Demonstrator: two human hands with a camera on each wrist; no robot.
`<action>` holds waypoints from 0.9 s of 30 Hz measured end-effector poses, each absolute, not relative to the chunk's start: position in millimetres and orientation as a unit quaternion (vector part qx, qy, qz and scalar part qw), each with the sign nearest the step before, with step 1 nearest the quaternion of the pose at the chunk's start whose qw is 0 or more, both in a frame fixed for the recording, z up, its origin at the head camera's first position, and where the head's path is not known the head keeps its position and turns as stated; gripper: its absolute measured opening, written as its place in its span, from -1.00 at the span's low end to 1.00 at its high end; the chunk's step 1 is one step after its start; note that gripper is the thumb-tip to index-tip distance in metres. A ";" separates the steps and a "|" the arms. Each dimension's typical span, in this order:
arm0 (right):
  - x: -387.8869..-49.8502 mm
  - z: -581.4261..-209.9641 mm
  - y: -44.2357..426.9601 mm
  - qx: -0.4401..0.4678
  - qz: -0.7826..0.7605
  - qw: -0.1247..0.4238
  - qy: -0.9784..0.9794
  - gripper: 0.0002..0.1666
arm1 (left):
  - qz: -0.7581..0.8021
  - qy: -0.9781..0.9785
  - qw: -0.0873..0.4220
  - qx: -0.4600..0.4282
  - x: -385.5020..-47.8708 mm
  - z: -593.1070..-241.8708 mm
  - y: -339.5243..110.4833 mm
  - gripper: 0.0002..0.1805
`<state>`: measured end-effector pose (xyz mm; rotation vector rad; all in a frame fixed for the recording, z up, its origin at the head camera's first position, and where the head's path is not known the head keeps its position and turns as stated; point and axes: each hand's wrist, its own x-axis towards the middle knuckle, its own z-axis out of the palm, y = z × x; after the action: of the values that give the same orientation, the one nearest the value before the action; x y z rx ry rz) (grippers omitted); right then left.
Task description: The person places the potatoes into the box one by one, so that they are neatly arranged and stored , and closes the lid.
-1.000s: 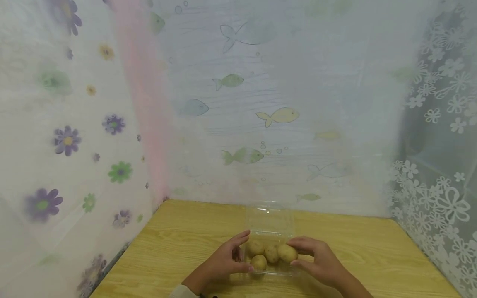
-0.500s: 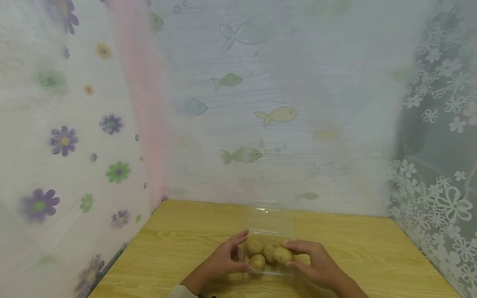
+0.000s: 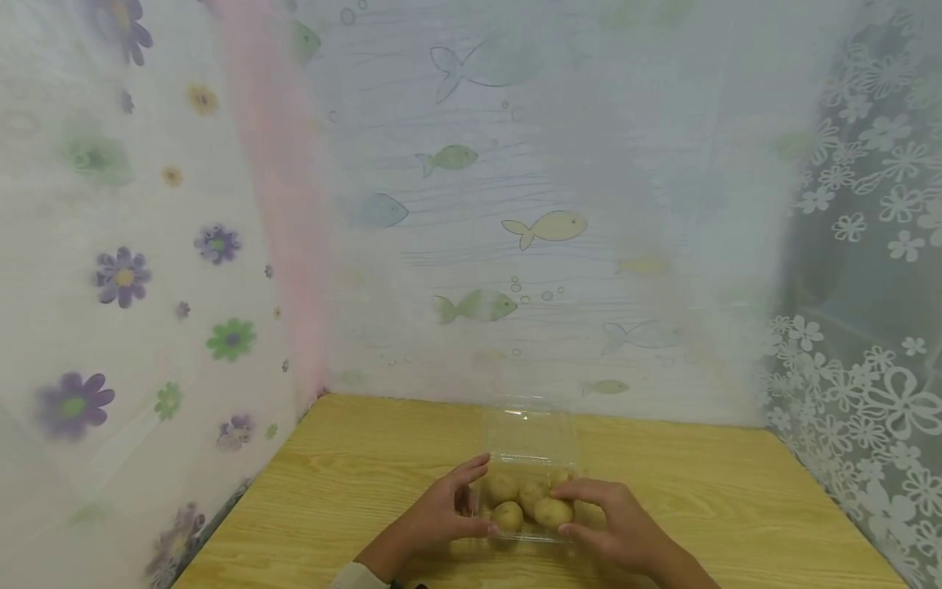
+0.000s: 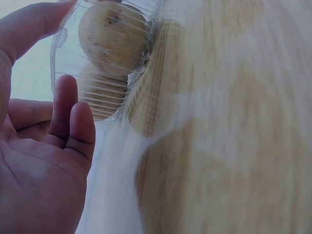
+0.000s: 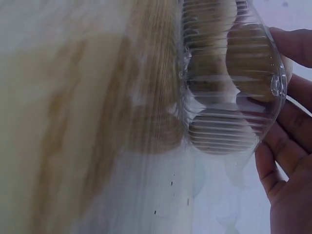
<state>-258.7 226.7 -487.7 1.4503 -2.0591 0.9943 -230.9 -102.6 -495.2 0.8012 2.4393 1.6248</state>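
Note:
A clear plastic clamshell box [image 3: 515, 538], its lid [image 3: 531, 429] raised at the back, holds several potatoes [image 3: 503, 488]. At its left side my left hand [image 3: 441, 509] grips the box, thumb on the front rim; the left wrist view shows that hand [image 4: 46, 161] with fingers bent beside the ribbed wall. My right hand [image 3: 621, 523] pinches a potato [image 3: 553, 514] at the box's front right, thumb in front and fingers behind. Through the wall in the right wrist view, this potato [image 5: 251, 63] sits above others, with my right hand [image 5: 292, 141] beside it.
The box stands on a wood-grain table [image 3: 368, 450]. Behind it hangs a translucent curtain printed with fish [image 3: 545, 227]. Flower-patterned sheets [image 3: 121, 278] enclose the left side, and a sheet with white flowers [image 3: 894, 401] hangs at the right.
My right hand has moved left and a little toward me, lowering its potato into the box's front right. Another potato behind it now shows. The left hand stays at the box's side.

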 end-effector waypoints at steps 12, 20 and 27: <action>-253.4 -486.2 221.1 0.504 0.391 0.163 -0.753 -0.66 | 0.532 0.804 0.046 0.261 -233.1 -496.6 -102.7 0.06; -244.5 -477.1 219.2 0.464 0.409 0.105 -0.778 -0.72 | 0.527 0.810 0.045 0.253 -226.6 -495.5 -99.8 0.05; -240.6 -475.7 220.5 0.492 0.390 0.104 -0.771 -0.74 | 0.524 0.814 0.042 0.249 -219.3 -492.8 -95.9 0.05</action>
<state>-240.6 220.5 -475.7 1.4517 -2.2754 1.1506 -219.3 -95.9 -492.8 0.7604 2.4897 1.6019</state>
